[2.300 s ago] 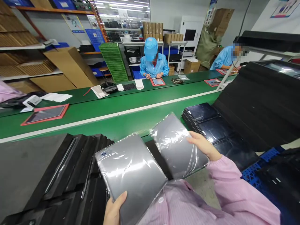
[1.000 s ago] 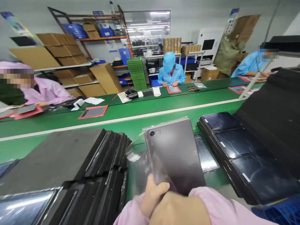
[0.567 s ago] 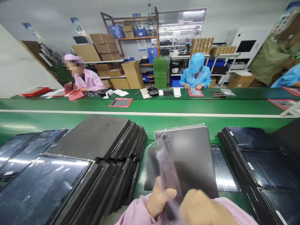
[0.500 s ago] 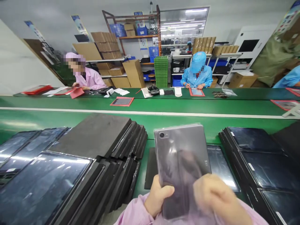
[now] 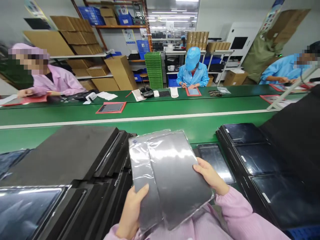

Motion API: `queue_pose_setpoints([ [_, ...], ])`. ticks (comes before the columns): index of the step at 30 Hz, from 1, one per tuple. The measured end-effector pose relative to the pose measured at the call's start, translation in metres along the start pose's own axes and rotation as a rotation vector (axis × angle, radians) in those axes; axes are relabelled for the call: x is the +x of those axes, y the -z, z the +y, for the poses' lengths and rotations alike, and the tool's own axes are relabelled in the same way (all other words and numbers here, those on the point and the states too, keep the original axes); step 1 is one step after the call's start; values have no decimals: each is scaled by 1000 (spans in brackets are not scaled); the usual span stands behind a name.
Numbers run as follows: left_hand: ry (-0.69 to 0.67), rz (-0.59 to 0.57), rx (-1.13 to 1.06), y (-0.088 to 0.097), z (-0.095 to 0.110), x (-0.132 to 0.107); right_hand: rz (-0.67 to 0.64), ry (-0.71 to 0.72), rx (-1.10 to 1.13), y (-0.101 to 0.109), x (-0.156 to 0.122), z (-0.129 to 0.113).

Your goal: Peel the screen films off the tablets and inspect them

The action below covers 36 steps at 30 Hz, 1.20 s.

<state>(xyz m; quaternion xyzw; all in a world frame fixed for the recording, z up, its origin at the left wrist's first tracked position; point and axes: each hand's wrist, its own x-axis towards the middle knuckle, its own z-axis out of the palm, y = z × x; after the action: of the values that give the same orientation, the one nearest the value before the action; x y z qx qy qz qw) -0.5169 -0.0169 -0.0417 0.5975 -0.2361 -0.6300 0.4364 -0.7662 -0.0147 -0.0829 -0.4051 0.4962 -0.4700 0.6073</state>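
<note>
Two grey tablets in clear plastic sleeves overlap in front of me, backs up. My left hand (image 5: pixel 132 208) grips the left tablet (image 5: pixel 141 163) by its lower left edge, thumb on top. A camera lens shows at that tablet's upper left corner. Held by its right edge in my right hand (image 5: pixel 210 174), the other tablet (image 5: pixel 177 176) lies partly over the first and hides much of it. Light glares off both sleeves. Just beyond my right hand, a further tablet (image 5: pixel 216 161) lies screen up on the green surface.
Stacked black foam trays (image 5: pixel 65 153) rise at the left, a sleeved tablet (image 5: pixel 30 210) on the nearer ones. Black trays (image 5: pixel 225 156) with several tablets stand at the right. Across the green line (image 5: pixel 160 125), people in pink and blue smocks work; a tablet on a red sheet (image 5: pixel 111 107) lies there.
The single tablet seen on top before is now two, partly fanned apart. My right hand, blurred over the tablet earlier, has moved to the right edge. The view has turned right.
</note>
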Motion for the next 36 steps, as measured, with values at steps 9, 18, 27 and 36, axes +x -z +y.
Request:
queue_pose_setpoints([
  [9,-52,193,37,29,13,1,290,-80,-947,22,24,-15],
  [18,-49,111,-38,15,3,-5,138,-229,-1268,-66,64,80],
  [27,13,79,-238,-3,-2,-14,-101,102,-672,-29,45,3],
  [36,-19,-178,-171,-25,-5,-7,319,730,-1168,-24,10,-47],
])
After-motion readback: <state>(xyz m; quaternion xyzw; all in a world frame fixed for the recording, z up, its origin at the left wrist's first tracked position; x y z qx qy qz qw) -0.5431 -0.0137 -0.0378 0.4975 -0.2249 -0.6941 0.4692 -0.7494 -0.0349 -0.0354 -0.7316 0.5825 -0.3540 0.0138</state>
